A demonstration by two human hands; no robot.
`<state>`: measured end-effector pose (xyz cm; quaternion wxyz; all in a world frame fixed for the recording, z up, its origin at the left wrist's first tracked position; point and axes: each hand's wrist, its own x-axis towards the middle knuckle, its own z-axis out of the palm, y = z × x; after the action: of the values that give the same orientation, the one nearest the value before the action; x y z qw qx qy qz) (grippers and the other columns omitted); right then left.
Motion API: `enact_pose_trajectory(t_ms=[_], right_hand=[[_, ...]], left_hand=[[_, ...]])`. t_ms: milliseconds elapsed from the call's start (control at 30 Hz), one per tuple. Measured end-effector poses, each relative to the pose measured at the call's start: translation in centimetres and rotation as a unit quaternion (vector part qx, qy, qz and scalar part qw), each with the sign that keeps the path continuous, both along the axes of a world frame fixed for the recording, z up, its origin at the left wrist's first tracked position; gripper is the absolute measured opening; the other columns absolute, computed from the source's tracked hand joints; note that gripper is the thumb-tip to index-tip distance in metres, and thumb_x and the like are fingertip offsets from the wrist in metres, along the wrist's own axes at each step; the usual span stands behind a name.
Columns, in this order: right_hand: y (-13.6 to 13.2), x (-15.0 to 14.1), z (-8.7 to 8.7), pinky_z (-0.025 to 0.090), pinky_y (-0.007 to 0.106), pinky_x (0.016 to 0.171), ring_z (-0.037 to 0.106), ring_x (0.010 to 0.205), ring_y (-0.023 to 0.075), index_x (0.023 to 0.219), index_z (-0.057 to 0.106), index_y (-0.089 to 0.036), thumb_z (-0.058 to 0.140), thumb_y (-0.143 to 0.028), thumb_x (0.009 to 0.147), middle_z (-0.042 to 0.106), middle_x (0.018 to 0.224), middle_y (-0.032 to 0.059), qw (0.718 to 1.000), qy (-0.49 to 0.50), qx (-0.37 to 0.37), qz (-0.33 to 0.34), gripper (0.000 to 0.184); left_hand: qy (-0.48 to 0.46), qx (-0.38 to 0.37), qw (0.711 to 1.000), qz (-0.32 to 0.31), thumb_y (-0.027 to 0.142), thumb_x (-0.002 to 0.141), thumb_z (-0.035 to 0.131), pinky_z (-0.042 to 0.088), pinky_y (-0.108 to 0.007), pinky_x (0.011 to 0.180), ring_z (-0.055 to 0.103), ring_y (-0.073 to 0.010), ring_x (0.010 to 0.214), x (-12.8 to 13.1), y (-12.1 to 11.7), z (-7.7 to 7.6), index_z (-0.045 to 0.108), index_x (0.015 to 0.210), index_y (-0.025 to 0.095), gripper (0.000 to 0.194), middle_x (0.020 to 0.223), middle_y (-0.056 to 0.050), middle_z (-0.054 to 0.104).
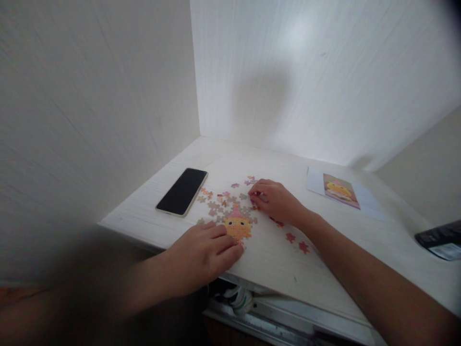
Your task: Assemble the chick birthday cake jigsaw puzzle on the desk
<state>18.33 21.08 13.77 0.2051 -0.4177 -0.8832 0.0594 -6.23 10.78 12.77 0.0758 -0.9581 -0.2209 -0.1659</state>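
Note:
A partly joined jigsaw puzzle (238, 226) lies on the white table, showing a yellow figure with blue eyes and a pink hat. Over its lower left edge rests my left hand (207, 252), fingers bent and thumb and forefinger close together at the bottom of the figure. Whatever is between those fingertips is hidden. My right hand (272, 197) is beyond the puzzle to the right, pinching a small purplish jigsaw piece (253, 200) among loose ones. Loose pieces (219, 198) are scattered behind the figure, and red pieces (303, 247) lie near my right forearm.
A phone (183, 191) with a dark screen lies left of the puzzle. At the right back is a sheet (340, 190) printed with the yellow figure. A dark object with a white label (441, 242) stands at the right. White walls (252, 86) enclose the table (273, 264).

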Motion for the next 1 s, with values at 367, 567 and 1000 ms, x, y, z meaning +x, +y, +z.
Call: enact_pose_trajectory(t_ms=[367,567,1000], right_hand=[[-0.9,0.0,0.0,0.037,0.051,0.109,0.047,0.132,0.0299,0.117,0.067,-0.023,0.071,-0.052,0.080,0.058,0.136,0.0128,0.996,0.019,-0.054,0.071,0.047],[-1.8,-0.6,0.0,0.028,0.057,0.113,0.040,0.138,0.0324,0.127,0.061,-0.027,0.070,-0.057,0.079,0.050,0.145,0.0115,0.994,-0.030,-0.068,0.081,0.057],[-1.8,-0.7,0.2,0.033,0.054,0.111,0.044,0.134,0.0323,0.126,0.063,-0.027,0.069,-0.060,0.079,0.054,0.142,0.0109,0.993,-0.049,-0.075,0.080,0.058]], left_hand=[[-0.059,-0.029,0.998,0.005,0.020,0.092,0.056,0.038,-0.034,0.064,0.047,-0.0159,0.072,-0.6,0.4,0.4,0.055,0.084,0.019,0.008,0.077,0.001,0.055],[-0.013,-0.017,1.000,0.007,0.025,0.094,0.052,0.039,-0.036,0.065,0.047,-0.0164,0.070,-0.9,-0.1,0.5,0.054,0.081,0.020,0.014,0.076,0.002,0.054],[0.021,-0.154,0.986,0.055,0.041,0.096,0.046,0.053,-0.040,0.077,0.063,-0.0209,0.087,-0.9,-0.9,0.2,0.054,0.123,0.024,0.034,0.100,-0.001,0.066]])
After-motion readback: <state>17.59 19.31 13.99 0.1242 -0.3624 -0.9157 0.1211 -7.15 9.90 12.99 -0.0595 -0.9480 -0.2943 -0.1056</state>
